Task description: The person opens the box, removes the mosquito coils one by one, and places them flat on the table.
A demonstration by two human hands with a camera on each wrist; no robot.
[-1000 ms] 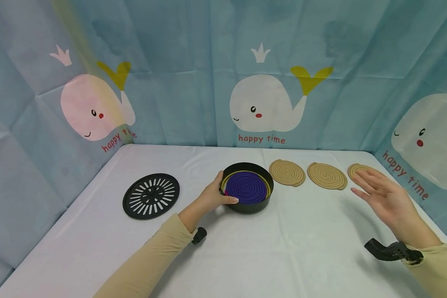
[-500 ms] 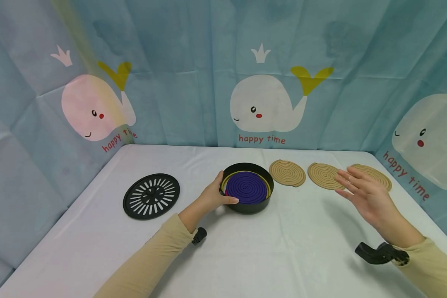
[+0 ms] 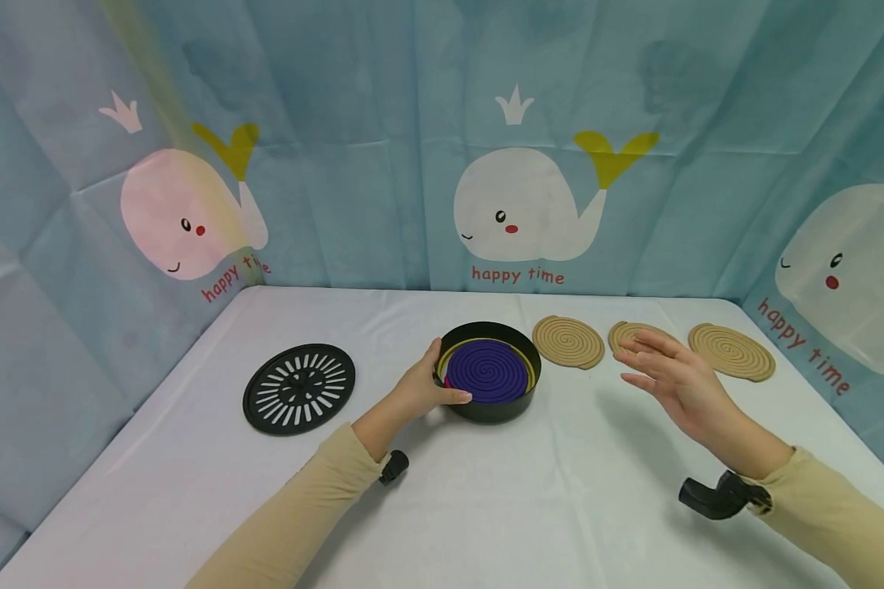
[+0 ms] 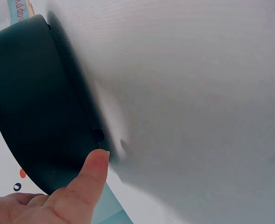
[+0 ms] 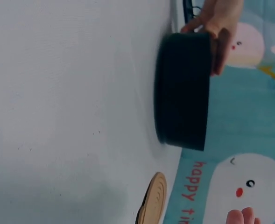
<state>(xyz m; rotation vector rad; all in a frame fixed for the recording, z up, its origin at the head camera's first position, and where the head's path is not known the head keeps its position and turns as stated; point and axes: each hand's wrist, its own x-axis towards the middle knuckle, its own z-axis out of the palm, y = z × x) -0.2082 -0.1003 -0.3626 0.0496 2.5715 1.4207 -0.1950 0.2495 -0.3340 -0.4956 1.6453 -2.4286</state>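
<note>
My left hand (image 3: 421, 388) grips the left rim of a round black container (image 3: 490, 411), thumb over the near edge. Inside the container lies a purple spiral disc (image 3: 488, 370) with a yellow edge around it and a bit of pink at the left. My right hand (image 3: 681, 388) hovers with loosely extended fingers over the middle tan spiral mat (image 3: 622, 331), partly covering it, and holds nothing. In the left wrist view my fingers (image 4: 95, 168) touch the dark container wall (image 4: 39, 93). The right wrist view shows the container (image 5: 183, 91) held from its far side.
A black slotted disc (image 3: 299, 388) lies at the left of the white table (image 3: 486, 507). One tan mat (image 3: 568, 342) lies just right of the container, another (image 3: 732, 352) farther right. A blue whale-print curtain (image 3: 339, 213) stands behind and at the sides.
My right hand has moved left, from over the rightmost tan mat to the middle one, uncovering the rightmost. My left hand and the container have stayed in place.
</note>
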